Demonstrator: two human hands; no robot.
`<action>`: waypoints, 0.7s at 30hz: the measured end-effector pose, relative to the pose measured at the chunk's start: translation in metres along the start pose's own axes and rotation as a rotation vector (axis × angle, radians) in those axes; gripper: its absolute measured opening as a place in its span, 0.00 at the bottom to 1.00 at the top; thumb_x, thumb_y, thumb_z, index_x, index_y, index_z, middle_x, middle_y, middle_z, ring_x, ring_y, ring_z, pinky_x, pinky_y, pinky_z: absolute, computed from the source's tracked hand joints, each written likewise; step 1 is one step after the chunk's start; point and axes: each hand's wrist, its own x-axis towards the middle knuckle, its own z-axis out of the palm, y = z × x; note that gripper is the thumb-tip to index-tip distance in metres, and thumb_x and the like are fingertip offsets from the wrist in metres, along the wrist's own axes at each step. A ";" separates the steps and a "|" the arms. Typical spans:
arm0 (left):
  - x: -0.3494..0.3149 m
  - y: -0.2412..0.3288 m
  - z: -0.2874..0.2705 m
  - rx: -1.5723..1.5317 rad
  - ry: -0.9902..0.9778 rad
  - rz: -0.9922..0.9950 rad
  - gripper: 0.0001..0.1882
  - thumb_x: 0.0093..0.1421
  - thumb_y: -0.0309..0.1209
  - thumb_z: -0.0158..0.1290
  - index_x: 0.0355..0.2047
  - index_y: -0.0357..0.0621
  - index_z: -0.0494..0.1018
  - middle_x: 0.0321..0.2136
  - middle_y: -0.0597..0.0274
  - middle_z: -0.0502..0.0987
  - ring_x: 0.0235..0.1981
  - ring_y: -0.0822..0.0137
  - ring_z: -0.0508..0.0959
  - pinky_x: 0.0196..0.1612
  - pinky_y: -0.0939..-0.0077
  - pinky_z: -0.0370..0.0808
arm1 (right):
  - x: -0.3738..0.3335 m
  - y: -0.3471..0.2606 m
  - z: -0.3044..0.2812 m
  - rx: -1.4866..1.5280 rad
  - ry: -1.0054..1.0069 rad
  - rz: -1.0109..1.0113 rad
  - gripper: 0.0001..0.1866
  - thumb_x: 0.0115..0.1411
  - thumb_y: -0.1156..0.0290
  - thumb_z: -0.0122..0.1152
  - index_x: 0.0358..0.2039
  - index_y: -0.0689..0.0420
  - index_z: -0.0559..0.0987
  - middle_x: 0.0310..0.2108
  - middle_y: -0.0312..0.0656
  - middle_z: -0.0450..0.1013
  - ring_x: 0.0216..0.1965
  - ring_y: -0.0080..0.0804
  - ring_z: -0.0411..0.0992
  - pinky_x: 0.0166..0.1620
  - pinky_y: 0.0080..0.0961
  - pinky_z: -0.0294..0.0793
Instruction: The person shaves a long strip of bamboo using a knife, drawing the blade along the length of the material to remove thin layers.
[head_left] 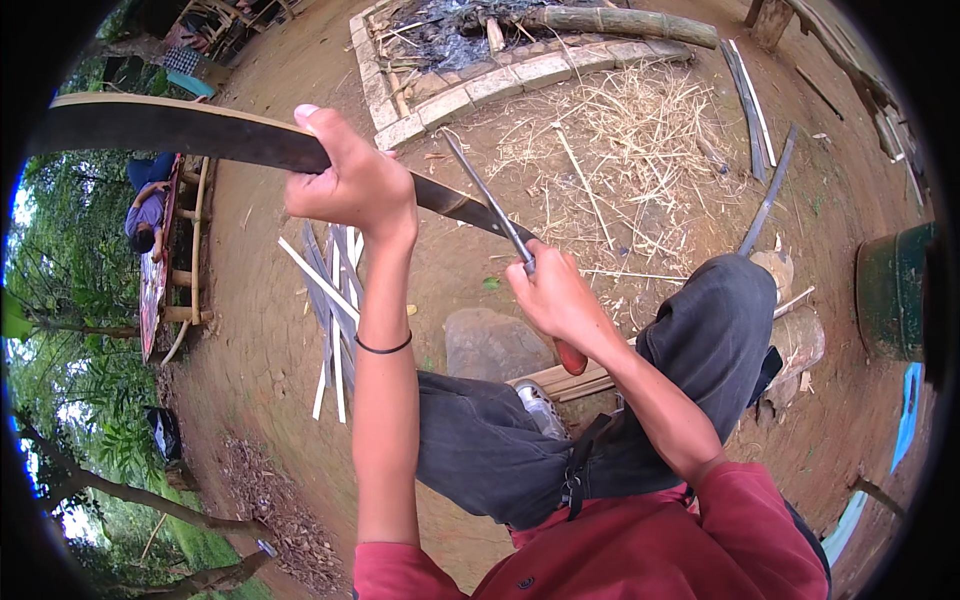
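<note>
My left hand (355,185) is closed round a long, dark bamboo strip (190,135) with a pale edge, thumb raised along it. The strip runs from the far left past my left hand to my right. In my right hand (557,295) I grip a knife (484,190) with a long narrow blade; the reddish end of its handle shows below my fist. The blade points up and away, crossing the strip close to its right end. Whether my right fingers also touch the strip is hidden.
A stone-edged fire pit (490,85) holds ash and a bamboo pole (620,22). Pale shavings (650,130) litter the ground. Cut strips (325,285) lie left, near a rock (495,343). A green bin (893,290) stands right. Another person (148,215) is at a bamboo bench.
</note>
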 end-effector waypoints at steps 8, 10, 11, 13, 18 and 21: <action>-0.005 0.003 0.010 0.033 0.010 -0.006 0.27 0.66 0.35 0.49 0.10 0.39 0.61 0.07 0.71 0.60 0.07 0.78 0.58 0.07 0.78 0.58 | 0.003 0.018 0.004 0.070 0.003 0.032 0.17 0.58 0.68 0.51 0.35 0.73 0.73 0.19 0.60 0.73 0.25 0.54 0.76 0.32 0.46 0.73; -0.002 0.001 0.003 0.055 0.011 -0.003 0.26 0.66 0.35 0.48 0.10 0.39 0.61 0.07 0.71 0.60 0.07 0.78 0.59 0.07 0.79 0.60 | 0.010 0.029 0.008 0.055 -0.021 0.128 0.15 0.58 0.67 0.50 0.35 0.69 0.74 0.16 0.51 0.71 0.19 0.42 0.73 0.27 0.40 0.71; 0.000 0.000 0.000 0.054 -0.002 0.010 0.26 0.66 0.35 0.48 0.10 0.39 0.61 0.07 0.70 0.60 0.07 0.78 0.59 0.08 0.79 0.60 | 0.007 0.034 0.006 0.080 -0.056 0.169 0.16 0.58 0.67 0.51 0.34 0.70 0.74 0.18 0.54 0.72 0.21 0.45 0.75 0.30 0.42 0.72; 0.002 -0.002 -0.003 0.048 0.017 -0.015 0.25 0.66 0.34 0.48 0.11 0.39 0.62 0.07 0.71 0.60 0.07 0.79 0.59 0.08 0.80 0.60 | 0.002 0.024 0.005 0.132 -0.058 0.107 0.16 0.58 0.66 0.52 0.35 0.70 0.73 0.20 0.56 0.73 0.26 0.48 0.77 0.34 0.43 0.74; 0.000 -0.010 0.002 0.008 -0.056 0.068 0.22 0.64 0.29 0.47 0.11 0.39 0.61 0.07 0.71 0.61 0.07 0.79 0.60 0.09 0.79 0.59 | -0.016 -0.026 -0.015 0.071 -0.045 -0.082 0.17 0.58 0.68 0.52 0.38 0.72 0.71 0.20 0.60 0.73 0.26 0.54 0.76 0.34 0.45 0.73; -0.003 -0.001 0.005 -0.072 -0.048 -0.037 0.21 0.60 0.27 0.47 0.10 0.38 0.60 0.06 0.68 0.61 0.06 0.76 0.63 0.09 0.78 0.59 | -0.009 -0.012 -0.003 0.078 0.000 -0.123 0.16 0.58 0.69 0.53 0.37 0.73 0.71 0.19 0.60 0.73 0.25 0.57 0.76 0.33 0.46 0.73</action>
